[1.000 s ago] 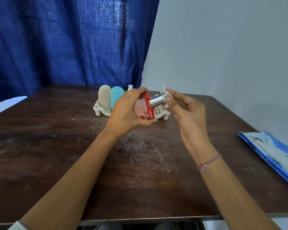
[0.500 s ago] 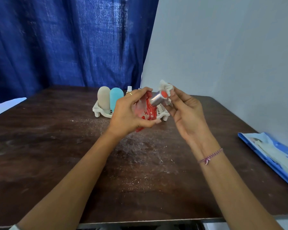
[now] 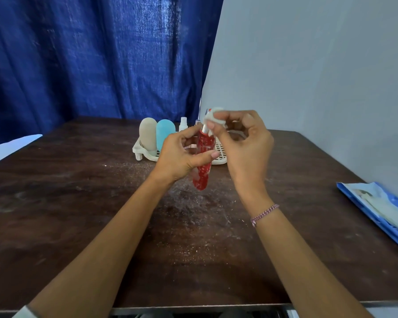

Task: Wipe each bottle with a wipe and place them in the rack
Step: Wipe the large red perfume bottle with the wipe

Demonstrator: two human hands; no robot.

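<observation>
Head view: red bottle (image 3: pixel 202 171) now near upright, was tilted sideways half a second ago; held above table (image 3: pixel 78 214), just before rack (image 3: pixel 145 155). Left hand (image 3: pixel 179 157) clamped round its glossy speckled body. Right hand (image 3: pixel 246 143) pinches crumpled white wipe (image 3: pixel 213 115) at silver neck. Slotted white plastic rack holds rounded beige bottle (image 3: pixel 148 134) and teal bottle (image 3: pixel 165 134).

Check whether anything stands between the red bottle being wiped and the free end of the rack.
Nothing visible does. The left hand holds the red bottle in front of the rack, whose right end shows bare grid; the beige bottle and blue bottle stand at its left end. Its middle is hidden.
</observation>
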